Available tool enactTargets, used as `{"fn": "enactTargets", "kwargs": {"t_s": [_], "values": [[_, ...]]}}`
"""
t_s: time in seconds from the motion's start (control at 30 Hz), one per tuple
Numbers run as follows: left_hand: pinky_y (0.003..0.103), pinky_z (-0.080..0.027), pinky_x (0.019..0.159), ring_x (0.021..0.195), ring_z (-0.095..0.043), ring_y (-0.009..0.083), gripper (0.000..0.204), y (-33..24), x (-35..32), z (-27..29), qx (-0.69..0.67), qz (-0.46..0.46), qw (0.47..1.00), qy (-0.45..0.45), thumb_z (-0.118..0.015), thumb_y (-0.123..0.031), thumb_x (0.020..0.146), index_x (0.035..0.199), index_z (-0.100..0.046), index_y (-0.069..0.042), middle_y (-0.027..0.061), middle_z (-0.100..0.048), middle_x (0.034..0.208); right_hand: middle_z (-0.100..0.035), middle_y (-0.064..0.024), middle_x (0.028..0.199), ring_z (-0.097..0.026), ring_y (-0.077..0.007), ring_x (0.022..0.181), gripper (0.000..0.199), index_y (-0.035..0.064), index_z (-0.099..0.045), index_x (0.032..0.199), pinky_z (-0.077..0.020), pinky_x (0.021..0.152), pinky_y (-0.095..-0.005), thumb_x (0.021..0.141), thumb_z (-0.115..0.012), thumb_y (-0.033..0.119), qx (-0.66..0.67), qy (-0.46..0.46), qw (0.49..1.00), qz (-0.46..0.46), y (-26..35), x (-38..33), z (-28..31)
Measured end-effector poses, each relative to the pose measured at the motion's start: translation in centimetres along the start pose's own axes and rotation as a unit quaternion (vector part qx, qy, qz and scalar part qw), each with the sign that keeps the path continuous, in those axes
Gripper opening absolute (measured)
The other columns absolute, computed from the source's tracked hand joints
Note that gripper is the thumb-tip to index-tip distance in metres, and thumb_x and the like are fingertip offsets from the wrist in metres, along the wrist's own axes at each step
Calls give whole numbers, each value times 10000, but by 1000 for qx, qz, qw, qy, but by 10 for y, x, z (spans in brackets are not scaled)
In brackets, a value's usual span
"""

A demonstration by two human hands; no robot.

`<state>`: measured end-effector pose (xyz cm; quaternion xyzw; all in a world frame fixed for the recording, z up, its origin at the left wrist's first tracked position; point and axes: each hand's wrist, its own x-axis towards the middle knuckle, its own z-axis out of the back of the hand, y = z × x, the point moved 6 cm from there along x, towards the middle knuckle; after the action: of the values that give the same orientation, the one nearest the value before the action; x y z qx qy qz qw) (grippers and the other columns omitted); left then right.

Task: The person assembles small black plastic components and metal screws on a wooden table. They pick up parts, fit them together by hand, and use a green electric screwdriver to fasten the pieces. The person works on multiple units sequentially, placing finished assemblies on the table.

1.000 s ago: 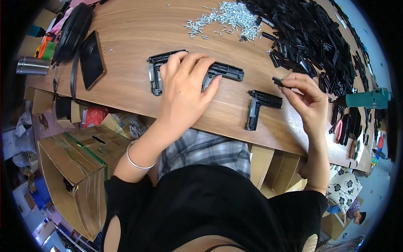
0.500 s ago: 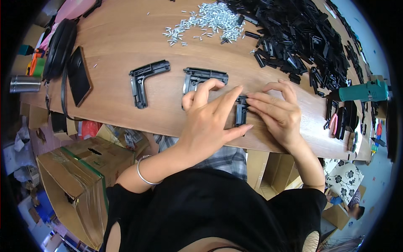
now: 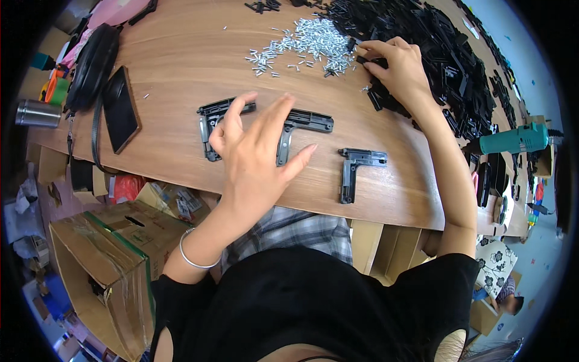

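Observation:
Three black plastic pistol-shaped half shells lie on the wooden table. The left half shell (image 3: 211, 136) and the middle half shell (image 3: 313, 120) are partly covered by my left hand (image 3: 253, 154), which hovers over them with fingers spread and nothing in it. To the right, the third half shell (image 3: 362, 158) lies untouched, its grip toward me. My right hand (image 3: 401, 69) reaches to the edge of the heap of black plastic parts (image 3: 446, 60). Its thumb and fingers close round a small black plastic part (image 3: 362, 60), beside the pile of silver pins (image 3: 319, 39).
At the left lie a dark phone (image 3: 120, 108), a black case (image 3: 93, 66) and a metal cup (image 3: 38, 113). A teal power tool (image 3: 512, 140) sits at the right edge. An open cardboard box (image 3: 108, 271) stands below the table on the left.
My right hand has left the right half shell and moved away to the heap, closing on a small part. My left hand has shifted left, off that shell, which now lies uncovered.

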<state>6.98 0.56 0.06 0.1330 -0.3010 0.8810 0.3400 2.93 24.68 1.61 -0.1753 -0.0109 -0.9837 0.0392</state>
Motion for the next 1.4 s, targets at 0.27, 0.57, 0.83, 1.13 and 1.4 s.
{"fn": "enactTargets", "kwargs": {"t_s": [0.27, 0.57, 0.83, 1.13, 1.4], "values": [[428, -216, 945, 1180, -412, 261, 548, 19, -6, -4, -34, 39, 999, -17, -716, -261, 708, 1200, -543, -95, 46, -634, 1047, -643, -62, 863, -647, -162, 745, 186, 61, -697, 908, -528, 653, -282, 724, -671, 43, 322, -41, 946, 8, 69, -18, 27], [423, -224, 940, 1151, -436, 236, 635, 21, -5, -5, -48, 45, 997, -27, -734, -233, 682, 1249, -488, -89, 16, -635, 1044, -666, -70, 821, -626, -219, 763, 148, 28, -699, 810, -506, 667, -309, 667, -724, 7, 309, -52, 947, 66, 113, -42, 21], [428, -237, 909, 1159, -442, 242, 599, 18, -5, -4, -41, 28, 998, -33, -718, -223, 701, 1233, -501, -56, 58, -622, 1044, -659, -42, 840, -568, -219, 759, 171, 50, -707, 804, -479, 664, -310, 634, -722, 29, 298, -58, 947, 105, 116, -39, 11], [438, -244, 898, 1143, -443, 258, 594, 18, -4, -3, -50, 16, 998, -23, -706, -226, 719, 1234, -488, -26, 90, -608, 1039, -652, -30, 833, -555, -215, 770, 209, 67, -713, 825, -470, 680, -315, 621, -730, 23, 256, -6, 958, 129, 120, -30, 19], [423, -240, 944, 1157, -444, 249, 580, 20, -8, 3, -60, 32, 997, -31, -713, -258, 738, 1237, -500, -54, 75, -600, 1100, -668, -49, 850, -564, -220, 806, 159, 91, -718, 865, -486, 726, -323, 725, -670, 32, 328, 11, 941, 84, 92, -12, 3]]}}
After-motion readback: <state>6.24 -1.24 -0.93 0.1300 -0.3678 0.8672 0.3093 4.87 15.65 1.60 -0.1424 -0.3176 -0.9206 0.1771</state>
